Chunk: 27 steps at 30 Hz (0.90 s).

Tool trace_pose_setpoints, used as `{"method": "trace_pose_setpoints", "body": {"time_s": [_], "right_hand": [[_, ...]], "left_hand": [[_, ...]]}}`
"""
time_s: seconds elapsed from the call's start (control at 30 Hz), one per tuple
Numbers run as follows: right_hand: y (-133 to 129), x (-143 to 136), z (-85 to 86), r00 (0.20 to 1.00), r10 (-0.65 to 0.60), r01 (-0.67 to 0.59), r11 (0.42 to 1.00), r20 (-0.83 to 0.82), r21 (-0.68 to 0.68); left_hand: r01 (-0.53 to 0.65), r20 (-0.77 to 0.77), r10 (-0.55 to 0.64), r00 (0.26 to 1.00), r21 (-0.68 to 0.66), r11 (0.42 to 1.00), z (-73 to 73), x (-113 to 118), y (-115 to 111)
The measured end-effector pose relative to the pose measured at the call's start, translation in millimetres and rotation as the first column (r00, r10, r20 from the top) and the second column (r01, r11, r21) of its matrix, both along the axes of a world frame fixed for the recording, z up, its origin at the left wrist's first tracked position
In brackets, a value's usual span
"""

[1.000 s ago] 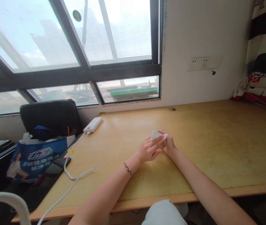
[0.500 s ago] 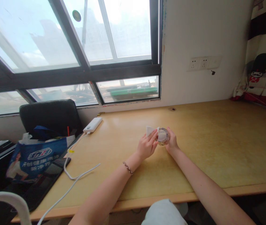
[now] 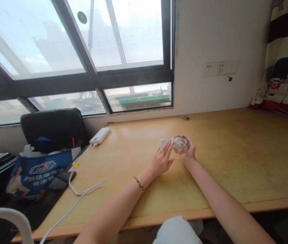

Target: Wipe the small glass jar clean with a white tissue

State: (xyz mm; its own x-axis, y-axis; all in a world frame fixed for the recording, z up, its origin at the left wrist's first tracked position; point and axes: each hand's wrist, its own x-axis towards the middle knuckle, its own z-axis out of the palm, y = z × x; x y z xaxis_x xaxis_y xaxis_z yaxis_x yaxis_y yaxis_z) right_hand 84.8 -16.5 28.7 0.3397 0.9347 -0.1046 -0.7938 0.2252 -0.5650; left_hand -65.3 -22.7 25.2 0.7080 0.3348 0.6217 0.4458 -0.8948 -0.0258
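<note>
A clear glass cup [image 3: 180, 144] with a round rim is held above the desk, its opening facing up toward me. My right hand [image 3: 190, 149] is wrapped round its right side. My left hand [image 3: 162, 159] is at the left of the cup, its fingers fairly straight over a folded white tissue [image 3: 163, 143]. Part of the tissue shows beside the cup's left wall, where the fingertips are close to the glass. The rest of the tissue lies hidden under the fingers. A braided bracelet [image 3: 139, 184] circles my left wrist.
The yellowish desk [image 3: 235, 159] runs under both arms. To the left lie a white power bank [image 3: 100, 135] and its white cable [image 3: 83, 194]. Beyond the left edge stand a black chair [image 3: 54, 127] and a blue bag [image 3: 38, 173]. A window and wall sockets [image 3: 220, 68] are behind.
The cup and my right hand have shifted slightly right, and the cup's opening shows more fully. My left hand moved a little right and lower, with its thumb farther from the fingers.
</note>
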Motion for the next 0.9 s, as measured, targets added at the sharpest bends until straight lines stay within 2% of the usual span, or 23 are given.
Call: {"method": "trace_pose_setpoints", "body": {"time_s": [0.2, 0.37, 0.57, 0.7, 0.9], "right_hand": [[-2.3, 1.7, 0.0, 0.999, 0.049, -0.049, 0.999, -0.001, -0.02], [-0.8, -1.5, -5.6, 0.998, 0.049, -0.048, 0.998, 0.037, -0.035], [-1.9, -12.0, -11.0, 0.965, 0.193, -0.175, 0.978, 0.176, -0.111], [-0.5, -18.2, -18.7, 0.928, 0.206, -0.168, 0.975, 0.311, -0.146], [-3.8, -24.3, -20.2, 0.825, 0.08, -0.098, 0.995, 0.559, 0.002]], "left_hand": [[0.081, -0.078, -0.076, 0.994, 0.059, 0.995, 2.3, 2.2, -3.6], [0.108, -0.148, -0.09, 0.985, 0.12, 0.987, 2.5, 1.8, -3.8], [0.132, -0.162, -0.108, 0.981, 0.148, 0.98, 1.0, 1.4, -3.9], [0.117, -0.079, -0.11, 0.991, 0.087, 0.989, 1.7, 1.8, -4.2], [0.034, 0.097, -0.023, 0.995, -0.105, 0.994, 6.6, -1.0, -0.5]]}}
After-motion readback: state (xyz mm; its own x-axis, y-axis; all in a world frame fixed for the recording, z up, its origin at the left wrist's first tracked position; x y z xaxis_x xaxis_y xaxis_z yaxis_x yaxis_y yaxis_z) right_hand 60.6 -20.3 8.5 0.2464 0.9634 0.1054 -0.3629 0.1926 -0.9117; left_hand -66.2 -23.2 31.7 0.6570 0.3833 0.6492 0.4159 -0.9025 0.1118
